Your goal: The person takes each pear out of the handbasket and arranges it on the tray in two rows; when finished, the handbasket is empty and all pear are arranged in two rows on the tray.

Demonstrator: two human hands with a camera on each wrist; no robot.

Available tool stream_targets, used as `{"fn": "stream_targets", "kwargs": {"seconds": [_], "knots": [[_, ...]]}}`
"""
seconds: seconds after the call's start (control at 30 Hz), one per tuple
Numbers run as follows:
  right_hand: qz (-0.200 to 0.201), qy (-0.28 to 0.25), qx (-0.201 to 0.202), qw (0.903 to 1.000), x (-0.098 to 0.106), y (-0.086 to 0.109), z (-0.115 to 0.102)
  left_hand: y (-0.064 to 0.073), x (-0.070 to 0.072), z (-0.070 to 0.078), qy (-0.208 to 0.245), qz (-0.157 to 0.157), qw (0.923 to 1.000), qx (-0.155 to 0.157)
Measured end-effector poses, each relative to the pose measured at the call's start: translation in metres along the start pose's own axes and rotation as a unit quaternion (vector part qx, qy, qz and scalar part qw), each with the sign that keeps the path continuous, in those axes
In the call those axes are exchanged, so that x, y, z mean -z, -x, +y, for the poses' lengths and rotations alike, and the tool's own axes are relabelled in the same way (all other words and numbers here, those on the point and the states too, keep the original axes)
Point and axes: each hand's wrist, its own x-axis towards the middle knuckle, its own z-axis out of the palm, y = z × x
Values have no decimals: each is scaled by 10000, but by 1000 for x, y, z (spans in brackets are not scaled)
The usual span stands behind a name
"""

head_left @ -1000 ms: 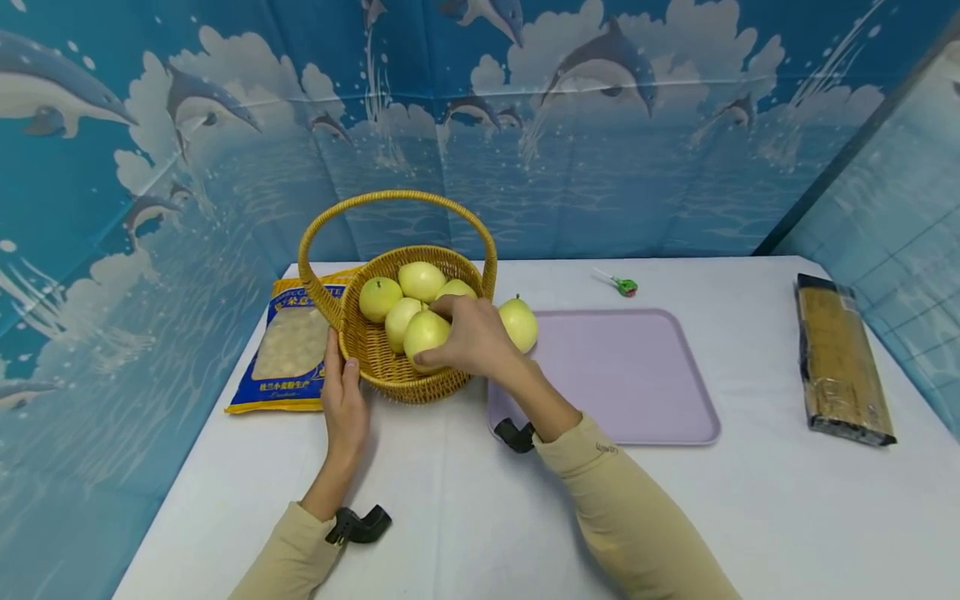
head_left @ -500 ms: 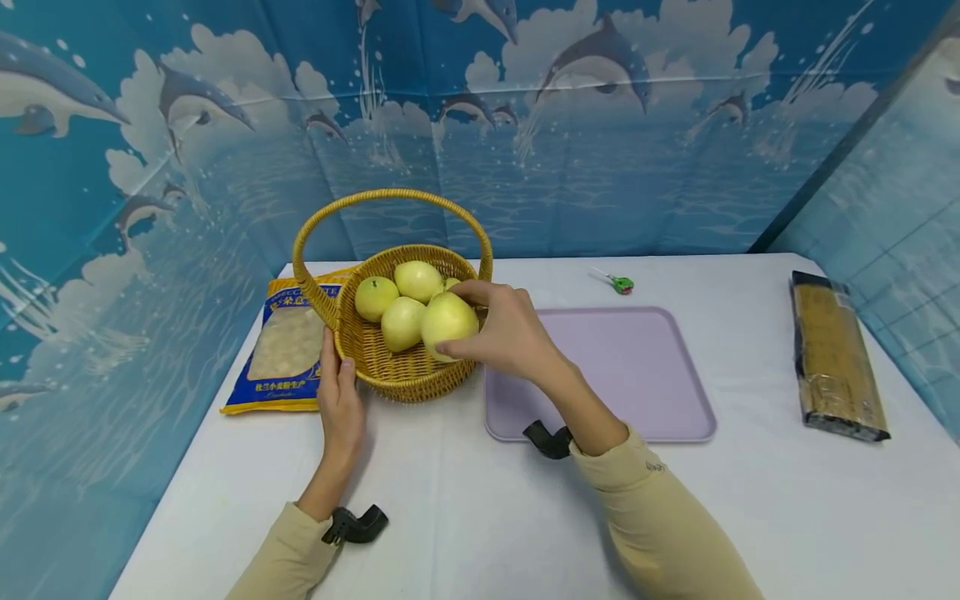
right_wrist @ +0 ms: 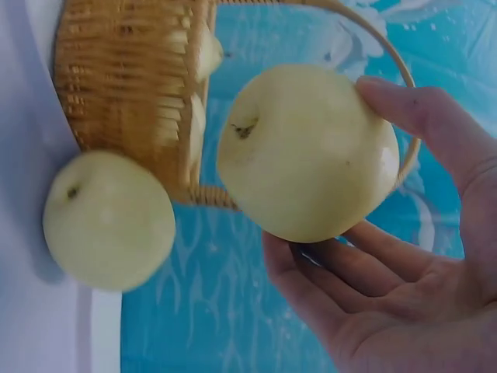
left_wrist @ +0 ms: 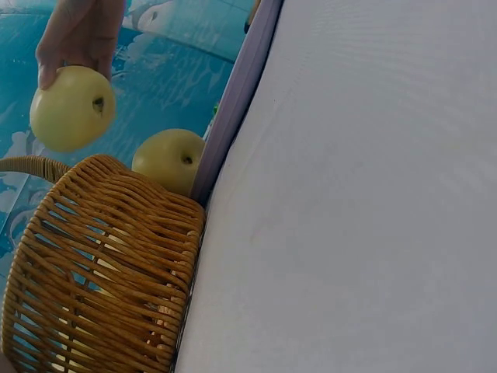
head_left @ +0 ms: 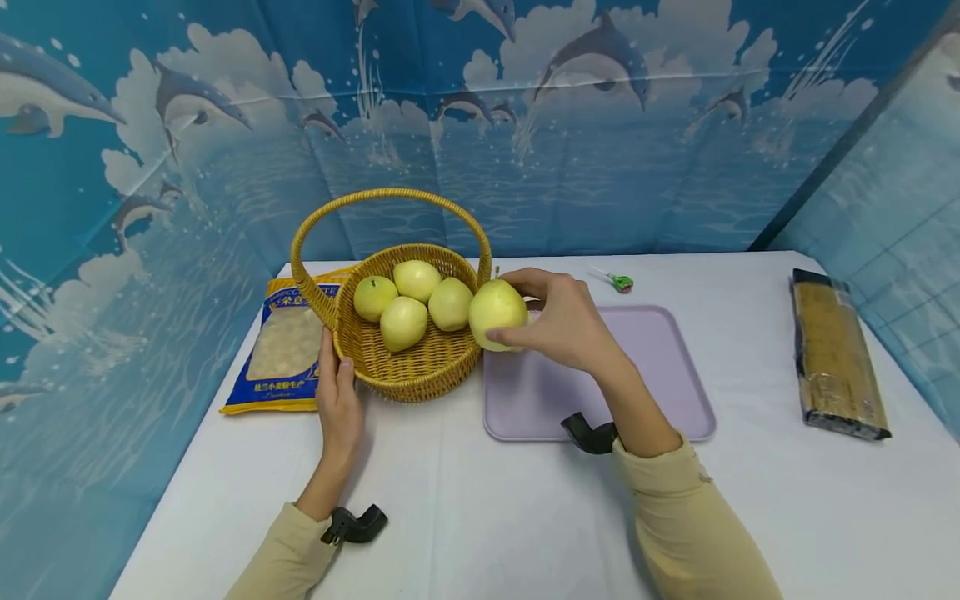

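Note:
My right hand (head_left: 558, 321) pinches a yellow-green pear (head_left: 497, 315) between thumb and fingers, just beyond the right rim of the wicker basket (head_left: 420, 387). In the right wrist view that pear (right_wrist: 307, 155) hangs above the level of a second pear (right_wrist: 109, 221), which sits on the lilac tray (head_left: 600, 400) beside the basket. The head view hides most of this second pear behind the held one. Several pears, among them one pear (head_left: 403, 323) near the front, lie inside the basket. Against the basket's left side rests my left hand (head_left: 341, 412), fingers extended along the wicker.
A blue and yellow bag (head_left: 288, 354) lies left of the basket, partly behind it. Behind the tray is a lollipop (head_left: 621, 283) with a green wrapper. A long brown package (head_left: 840, 358) lies at the table's right side. The basket's tall handle (head_left: 390, 193) arches over it.
My right hand has lifted a pear out of the basket and carried it right, past the rim toward the tray. The left hand has stayed against the basket.

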Motion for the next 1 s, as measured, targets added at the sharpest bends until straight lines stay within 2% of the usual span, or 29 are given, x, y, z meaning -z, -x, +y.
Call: {"fn": "stream_targets", "kwargs": {"seconds": [0.23,0.43,0.57,0.67,0.8,1.0], "knots": [[71,-8,-563,9984,33,-1,24,-1,-1,1,35,-26,10000,-53],[48,142,-1144,9933,49,-4,52,-1,-1,3,37,-24,10000,-41],[3,463,-1698,9844,54,-5,65,-1,-1,3,72,-35,10000,-1],[-85,837,-1969,9768,55,-6,75,-1,0,3,94,-44,9999,29],[-212,1192,-2158,9689,56,-8,85,-1,0,3,116,-56,9999,14],[-362,1103,-2289,9665,56,-10,91,-1,-1,3,113,-62,9999,-16]]}}
